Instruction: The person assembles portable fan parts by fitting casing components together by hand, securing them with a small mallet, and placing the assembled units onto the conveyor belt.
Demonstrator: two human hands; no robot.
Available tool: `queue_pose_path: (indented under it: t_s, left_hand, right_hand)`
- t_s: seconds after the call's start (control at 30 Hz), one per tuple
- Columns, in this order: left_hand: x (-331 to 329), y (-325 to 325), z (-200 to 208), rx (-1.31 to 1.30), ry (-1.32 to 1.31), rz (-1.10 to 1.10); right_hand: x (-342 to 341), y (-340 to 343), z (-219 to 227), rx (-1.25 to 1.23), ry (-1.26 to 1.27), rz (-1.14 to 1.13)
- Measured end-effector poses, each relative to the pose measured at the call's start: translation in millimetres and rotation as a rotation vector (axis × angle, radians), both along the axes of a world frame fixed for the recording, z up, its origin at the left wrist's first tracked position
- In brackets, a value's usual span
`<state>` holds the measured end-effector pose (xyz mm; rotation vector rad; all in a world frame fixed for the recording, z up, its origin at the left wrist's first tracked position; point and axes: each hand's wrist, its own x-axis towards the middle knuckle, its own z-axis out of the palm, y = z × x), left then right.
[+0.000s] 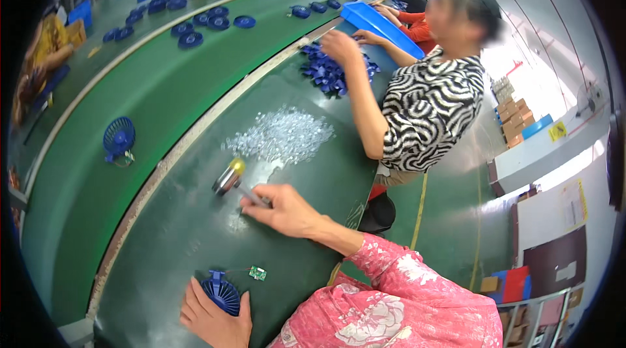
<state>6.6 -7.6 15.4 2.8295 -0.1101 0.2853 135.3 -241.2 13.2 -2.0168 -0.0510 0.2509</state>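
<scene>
No word or number can be read clearly. At the right of the frame, a yellow sign (557, 131) with dark marks stands on a white wall (536, 147), its print too small to make out. Below it, toward the right edge, a pale notice (574, 203) with yellow edging is on a white panel (542, 217); its lines are illegible. Lower still, a small pale sheet (566, 271) is on a dark board (544, 262), any print on it too blurred to tell.

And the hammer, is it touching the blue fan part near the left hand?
Apart. The head view shows green tabletop between the hammer and the blue fan part.
</scene>
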Motion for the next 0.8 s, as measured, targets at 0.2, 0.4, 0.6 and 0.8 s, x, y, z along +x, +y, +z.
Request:
queue_pose_path:
  t_s: [0.2,0.4,0.6,0.8]
  left_hand:
    - [-19,-7,12,-0.247,-0.049,-0.076]
    - [-78,-29,47,-0.516,-0.155,-0.194]
    - [-124,-57,76,-0.577,-0.167,-0.220]
    - [-142,-71,86,-0.574,-0.165,-0.246]
  right_hand:
    - [-39,17,16,0.570,0.344,0.140]
    - [-102,13,54,0.834,0.492,0.351]
    - [-148,-6,67,0.990,0.569,0.515]
    - [-168,-16,82,0.959,0.503,0.444]
